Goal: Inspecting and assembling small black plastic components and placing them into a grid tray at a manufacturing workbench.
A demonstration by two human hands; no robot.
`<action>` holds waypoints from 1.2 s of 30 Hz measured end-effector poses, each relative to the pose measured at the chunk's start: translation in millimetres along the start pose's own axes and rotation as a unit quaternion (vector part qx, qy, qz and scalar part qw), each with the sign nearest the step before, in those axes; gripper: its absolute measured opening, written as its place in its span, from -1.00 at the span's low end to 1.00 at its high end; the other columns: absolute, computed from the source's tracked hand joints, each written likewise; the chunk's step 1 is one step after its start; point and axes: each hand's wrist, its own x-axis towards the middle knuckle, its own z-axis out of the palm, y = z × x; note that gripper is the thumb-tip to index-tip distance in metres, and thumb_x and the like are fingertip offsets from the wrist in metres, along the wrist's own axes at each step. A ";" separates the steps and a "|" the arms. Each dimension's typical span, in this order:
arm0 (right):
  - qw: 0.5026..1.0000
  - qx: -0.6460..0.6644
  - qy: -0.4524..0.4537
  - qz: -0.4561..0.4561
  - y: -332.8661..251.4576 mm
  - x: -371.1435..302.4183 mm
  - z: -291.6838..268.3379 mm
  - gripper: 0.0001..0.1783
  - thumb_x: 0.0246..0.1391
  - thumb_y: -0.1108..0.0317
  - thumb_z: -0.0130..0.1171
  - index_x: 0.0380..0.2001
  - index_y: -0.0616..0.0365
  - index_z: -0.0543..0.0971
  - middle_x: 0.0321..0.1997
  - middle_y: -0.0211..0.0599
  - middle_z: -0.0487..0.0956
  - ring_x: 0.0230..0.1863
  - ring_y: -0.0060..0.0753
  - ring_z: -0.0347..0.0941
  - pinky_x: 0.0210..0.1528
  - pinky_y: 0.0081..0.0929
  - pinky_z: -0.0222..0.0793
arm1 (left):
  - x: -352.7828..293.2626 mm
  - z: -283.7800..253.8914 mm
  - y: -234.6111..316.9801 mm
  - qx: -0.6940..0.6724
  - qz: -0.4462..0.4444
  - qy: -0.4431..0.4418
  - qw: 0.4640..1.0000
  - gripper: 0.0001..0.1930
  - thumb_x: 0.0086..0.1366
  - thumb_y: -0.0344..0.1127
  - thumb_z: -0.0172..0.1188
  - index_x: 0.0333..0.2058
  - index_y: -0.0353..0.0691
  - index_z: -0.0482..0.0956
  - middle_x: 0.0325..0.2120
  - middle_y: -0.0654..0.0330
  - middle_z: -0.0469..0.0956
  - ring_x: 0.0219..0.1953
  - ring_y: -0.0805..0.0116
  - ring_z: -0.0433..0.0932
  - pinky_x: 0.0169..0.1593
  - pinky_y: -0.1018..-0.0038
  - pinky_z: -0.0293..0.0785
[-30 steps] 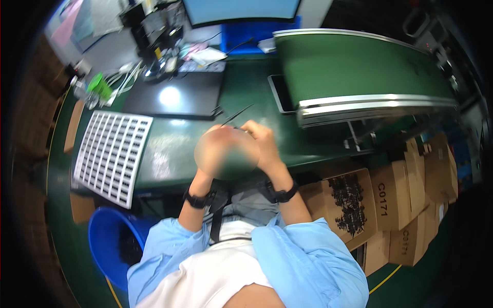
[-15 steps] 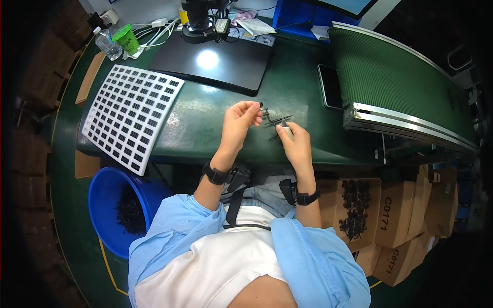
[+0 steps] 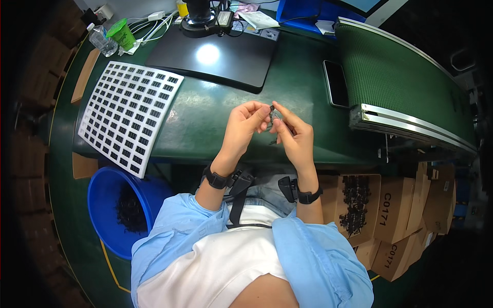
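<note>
My left hand (image 3: 245, 128) and my right hand (image 3: 294, 134) meet above the green table (image 3: 205, 123), fingertips pinched together on a small dark part (image 3: 272, 114). The part is tiny and mostly hidden by the fingers. Both wrists wear black bands. To the left lies a white grid tray (image 3: 128, 114) with several small dark parts in its cells, overhanging the table's front edge.
A black mat (image 3: 215, 56) with a bright light spot lies behind my hands under a microscope stand. A phone (image 3: 336, 83) rests beside a green conveyor belt (image 3: 400, 72). A blue bin (image 3: 120, 205) with dark scraps stands below left; cardboard boxes (image 3: 390, 205) below right.
My hands have come lower and closer together with the small part between them. The view has tilted so the tray and mat sit further left and up.
</note>
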 end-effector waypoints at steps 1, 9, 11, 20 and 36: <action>1.000 0.000 -0.001 0.001 0.3 0.6 0.6 -0.63 0.03 0.47 0.07 -0.02 0.12 0.48 -0.63 -0.43 0.47 -0.67 -0.73 0.26 -0.64 -0.72 0.17 | -0.1 -0.8 -0.3 0.000 0.000 0.001 1.000 -0.79 0.22 -0.27 0.14 -0.36 -0.33 0.48 -0.58 0.34 0.47 -0.59 0.67 0.36 -0.50 0.75 0.26; 1.000 0.014 -0.006 -0.013 6.8 5.8 0.7 -0.67 0.05 0.48 0.05 -0.07 0.11 0.52 -0.64 -0.46 0.45 -0.70 -0.76 0.21 -0.66 -0.74 0.11 | 3.1 -4.2 -2.8 -0.006 -0.011 -0.010 1.000 -0.81 0.22 -0.29 0.13 -0.35 -0.33 0.48 -0.57 0.33 0.48 -0.57 0.66 0.39 -0.49 0.74 0.30; 1.000 0.020 -0.006 -0.011 9.1 6.4 0.0 -0.68 0.05 0.48 0.05 -0.08 0.11 0.53 -0.65 -0.47 0.44 -0.70 -0.76 0.19 -0.67 -0.74 0.10 | 2.9 -3.1 -3.4 0.000 -0.008 -0.008 1.000 -0.81 0.22 -0.29 0.12 -0.35 -0.33 0.48 -0.56 0.32 0.48 -0.57 0.66 0.40 -0.48 0.74 0.30; 1.000 0.010 0.001 0.011 12.7 10.9 -6.2 -0.70 0.09 0.44 0.02 -0.08 0.11 0.52 -0.65 -0.45 0.43 -0.68 -0.74 0.21 -0.65 -0.71 0.12 | 6.8 0.4 -3.1 0.059 0.025 0.038 0.997 -0.85 0.21 -0.37 0.11 -0.35 -0.36 0.47 -0.52 0.25 0.50 -0.53 0.58 0.45 -0.41 0.68 0.38; 0.770 -0.341 -0.066 -0.535 -201.2 -44.7 -6.1 -0.94 -0.35 0.49 0.06 -0.71 0.26 0.49 -0.66 -0.15 0.43 -0.57 -0.23 0.41 -0.62 -0.37 0.28 | 119.8 -132.8 92.8 0.697 0.282 0.144 0.643 -0.89 0.02 -0.40 0.22 -0.44 -0.27 0.55 -0.56 0.04 0.53 -0.50 0.19 0.54 -0.38 0.43 0.44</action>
